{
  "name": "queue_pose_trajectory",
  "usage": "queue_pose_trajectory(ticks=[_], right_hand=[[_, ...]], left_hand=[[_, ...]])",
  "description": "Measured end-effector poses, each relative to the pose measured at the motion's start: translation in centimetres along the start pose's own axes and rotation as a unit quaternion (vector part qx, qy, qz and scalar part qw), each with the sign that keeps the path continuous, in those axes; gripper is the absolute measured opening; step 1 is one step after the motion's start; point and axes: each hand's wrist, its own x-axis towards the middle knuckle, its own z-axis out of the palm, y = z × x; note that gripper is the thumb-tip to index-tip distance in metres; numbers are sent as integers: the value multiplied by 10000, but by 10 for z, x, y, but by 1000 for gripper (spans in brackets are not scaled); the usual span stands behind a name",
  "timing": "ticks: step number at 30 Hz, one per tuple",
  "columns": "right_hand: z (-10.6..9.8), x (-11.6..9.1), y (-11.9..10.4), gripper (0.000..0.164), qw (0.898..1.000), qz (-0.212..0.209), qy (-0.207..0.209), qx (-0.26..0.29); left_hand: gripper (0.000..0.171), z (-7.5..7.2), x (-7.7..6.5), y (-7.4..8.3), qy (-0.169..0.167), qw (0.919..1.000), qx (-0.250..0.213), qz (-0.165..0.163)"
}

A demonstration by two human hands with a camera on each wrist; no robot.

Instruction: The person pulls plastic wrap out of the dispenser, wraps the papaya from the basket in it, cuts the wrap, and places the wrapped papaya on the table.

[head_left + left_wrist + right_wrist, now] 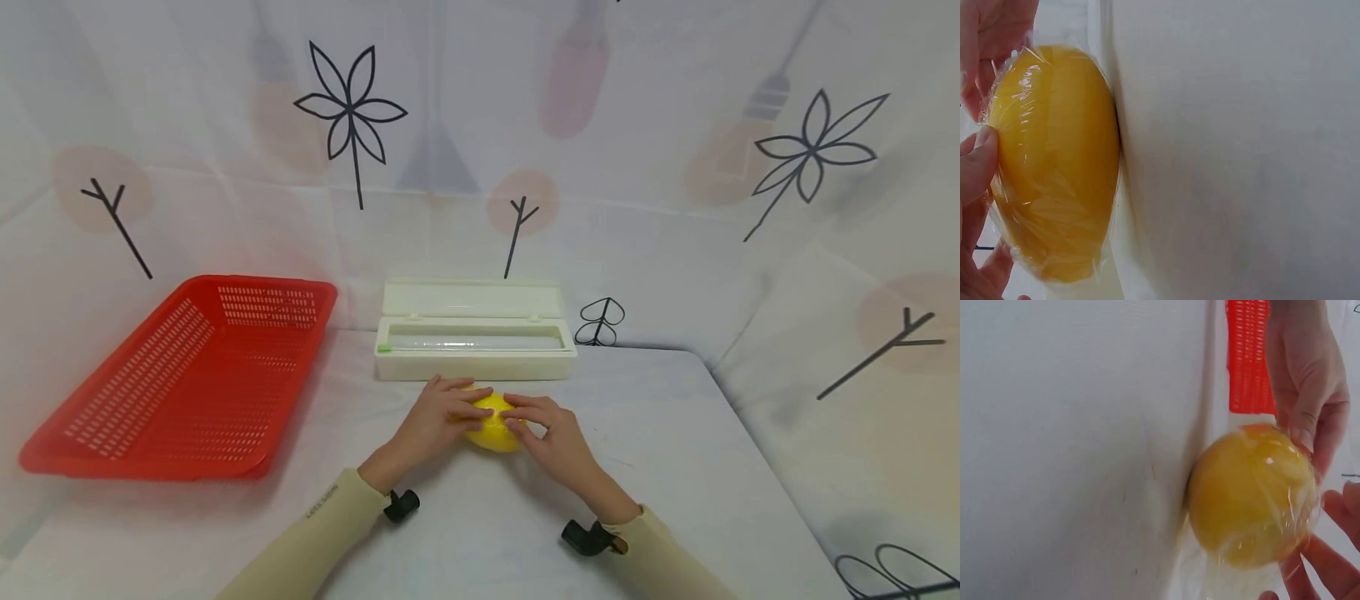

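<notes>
A yellow oval fruit (pixel 495 425) lies on the white-covered table, wrapped in clear cling film (pixel 1029 81) that shows creases and shine. My left hand (pixel 438 421) holds its left side, fingers spread over the top; its thumb (pixel 982 159) presses the film in the left wrist view. From the right, my right hand (pixel 558 437) grips the other side, with thumb and forefinger close together on the wrapped surface. Just behind the fruit stands a white cling film dispenser box (pixel 476 367), lid raised, with a film roll (pixel 472 342) inside.
On the left sits a red plastic basket (pixel 217 400) with slotted walls. A printed white cloth (pixel 450 233) hangs behind the table and down the right side. The table's right edge (pixel 757 442) runs diagonally toward the front. Both forearms wear beige sleeves (pixel 322 533) with black wrist mounts.
</notes>
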Motion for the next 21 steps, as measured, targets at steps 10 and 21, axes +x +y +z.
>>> queue_pose_trajectory(ticks=[10,21], right_hand=[[-9,-11,8,26,9986,-255,-322,330],[-13,-13,17,63,9838,-1113,-1375,284]], left_hand=[[23,-5,-3,-4,6,9996,-136,-229],[24,-13,-6,-13,165,9993,187,-271]])
